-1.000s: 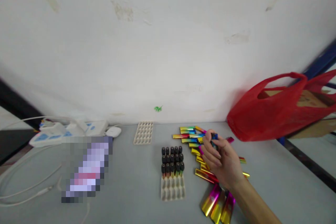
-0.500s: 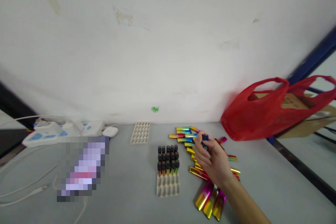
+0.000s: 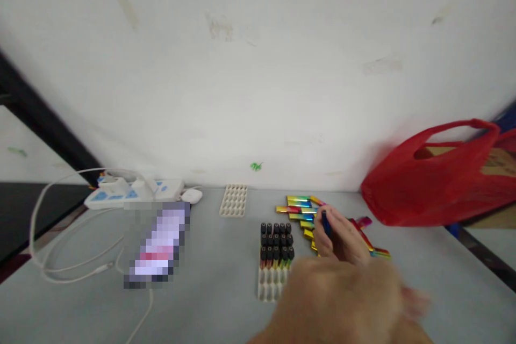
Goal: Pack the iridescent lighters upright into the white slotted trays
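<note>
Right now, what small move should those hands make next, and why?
Perhaps the left hand should draw back: in this view it hides the front right corner of the nearer tray and overlaps the right hand, which holds a small dark piece.

soft even light, left grip [image 3: 342, 301] in blur

I see the left hand [image 3: 342, 298] only as a blur, covering the near right corner of the tray [image 3: 266, 286]. The right hand [image 3: 344, 234] hides most of a dark piece [image 3: 325, 223]. A red bag [image 3: 423, 185] at the table's [image 3: 213, 295] back right corner runs out of frame.
</note>
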Available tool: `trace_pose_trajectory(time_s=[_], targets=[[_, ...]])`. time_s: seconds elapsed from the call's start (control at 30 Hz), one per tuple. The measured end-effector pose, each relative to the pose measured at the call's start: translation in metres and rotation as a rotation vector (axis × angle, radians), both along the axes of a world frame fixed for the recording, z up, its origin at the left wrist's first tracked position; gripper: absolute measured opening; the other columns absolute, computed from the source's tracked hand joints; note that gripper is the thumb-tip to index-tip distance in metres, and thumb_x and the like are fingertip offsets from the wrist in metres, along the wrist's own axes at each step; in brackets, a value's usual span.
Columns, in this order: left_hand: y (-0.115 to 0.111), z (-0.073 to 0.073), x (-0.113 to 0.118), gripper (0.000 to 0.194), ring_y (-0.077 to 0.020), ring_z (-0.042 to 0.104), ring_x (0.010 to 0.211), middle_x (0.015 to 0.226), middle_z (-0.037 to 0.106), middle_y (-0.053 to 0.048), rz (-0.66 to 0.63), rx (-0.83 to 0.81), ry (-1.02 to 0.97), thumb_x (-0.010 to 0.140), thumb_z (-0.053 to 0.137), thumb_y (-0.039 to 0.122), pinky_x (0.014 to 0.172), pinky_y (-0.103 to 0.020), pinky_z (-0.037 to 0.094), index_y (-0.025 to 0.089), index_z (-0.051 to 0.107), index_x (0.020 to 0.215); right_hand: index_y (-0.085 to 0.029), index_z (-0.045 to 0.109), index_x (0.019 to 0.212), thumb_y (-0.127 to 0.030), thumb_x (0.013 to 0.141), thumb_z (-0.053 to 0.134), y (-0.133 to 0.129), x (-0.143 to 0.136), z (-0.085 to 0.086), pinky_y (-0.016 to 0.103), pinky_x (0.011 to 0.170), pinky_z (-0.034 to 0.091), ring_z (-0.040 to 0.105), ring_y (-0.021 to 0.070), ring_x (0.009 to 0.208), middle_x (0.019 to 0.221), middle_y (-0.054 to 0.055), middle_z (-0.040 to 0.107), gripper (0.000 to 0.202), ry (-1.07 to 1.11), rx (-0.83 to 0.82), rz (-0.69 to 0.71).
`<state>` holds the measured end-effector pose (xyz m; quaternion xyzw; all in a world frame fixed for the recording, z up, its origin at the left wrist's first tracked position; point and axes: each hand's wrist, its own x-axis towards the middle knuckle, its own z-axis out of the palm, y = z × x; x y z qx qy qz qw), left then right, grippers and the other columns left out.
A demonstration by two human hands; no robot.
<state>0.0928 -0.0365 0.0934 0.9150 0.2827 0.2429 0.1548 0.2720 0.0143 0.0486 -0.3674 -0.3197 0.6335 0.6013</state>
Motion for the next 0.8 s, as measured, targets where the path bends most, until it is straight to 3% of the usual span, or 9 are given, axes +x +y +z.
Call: trace_pose_trajectory(time_s=[0.1,0.13,0.2,0.33,0.47,0.63,0.8], targets=[[0.039,0.003,-0.032,0.065,-0.0135,0.053,0.049,0.065,0.061,0.001,0.198,0.063,-0.235,0.123,0.018,0.029,0.057,-0.032,0.047,0.024,0.058,0.073,-0.024,0.07,0.102,-0.058,0.096,0.087,-0.003,-0.002,-0.002,0.021,0.043,0.019,0.027,0.009,0.047,0.061,-0.007,0.052,0.039,-0.032,-0.015,-0.015],[0.051,-0.001,-0.046,0.064,-0.0127,0.047,0.046,0.058,0.054,0.003,0.305,0.085,-0.373,0.123,0.024,0.031,0.055,-0.032,0.042,0.025,0.05,0.065,-0.023,0.071,0.1,-0.061,0.098,0.083,-0.003,-0.002,-0.003,0.022,0.045,0.021,0.026,0.0095,0.049,0.06,-0.007,0.049,0.041,-0.034,-0.011,0.002],[0.073,-0.015,-0.072,0.063,-0.0129,0.042,0.044,0.05,0.042,0.006,0.525,0.056,-0.489,0.12,0.037,0.037,0.052,-0.032,0.033,0.026,0.041,0.058,-0.021,0.071,0.091,-0.07,0.101,0.075,-0.004,-0.002,-0.003,0.023,0.05,0.026,0.025,0.0108,0.052,0.057,-0.007,0.041,0.05,-0.025,-0.013,0.044],[0.1,-0.059,-0.099,0.06,-0.016,0.048,0.048,0.051,0.047,0.005,0.715,-0.139,-0.459,0.116,0.034,0.046,0.053,-0.031,0.034,0.027,0.046,0.06,-0.022,0.059,0.067,-0.08,0.098,0.07,-0.002,-0.004,-0.004,0.027,0.051,0.023,0.019,0.0118,0.053,0.054,-0.008,0.03,0.067,-0.034,-0.045,0.12],[0.104,-0.086,-0.098,0.063,-0.0169,0.049,0.046,0.049,0.047,0.004,0.679,-0.196,-0.416,0.114,0.034,0.051,0.053,-0.031,0.036,0.028,0.044,0.057,-0.023,0.055,0.069,-0.081,0.093,0.076,0.0,-0.008,-0.006,0.028,0.05,0.019,0.016,0.0116,0.054,0.057,-0.008,0.033,0.066,-0.031,-0.074,0.132],[0.095,-0.087,-0.099,0.062,-0.0165,0.052,0.048,0.051,0.05,0.004,0.581,-0.221,-0.334,0.115,0.039,0.051,0.058,-0.03,0.038,0.025,0.048,0.06,-0.024,0.054,0.076,-0.082,0.09,0.078,-0.002,-0.012,-0.008,0.027,0.047,0.012,0.013,0.0111,0.052,0.059,-0.01,0.034,0.064,-0.011,-0.102,0.133],[0.09,-0.092,-0.101,0.051,-0.0161,0.053,0.051,0.057,0.054,0.005,0.483,-0.117,-0.218,0.114,0.047,0.045,0.06,-0.031,0.034,0.024,0.052,0.068,-0.024,0.046,0.068,-0.084,0.091,0.072,-0.008,-0.016,-0.007,0.028,0.047,0.009,0.011,0.0092,0.051,0.056,-0.011,0.023,0.069,-0.071,-0.117,0.276]])
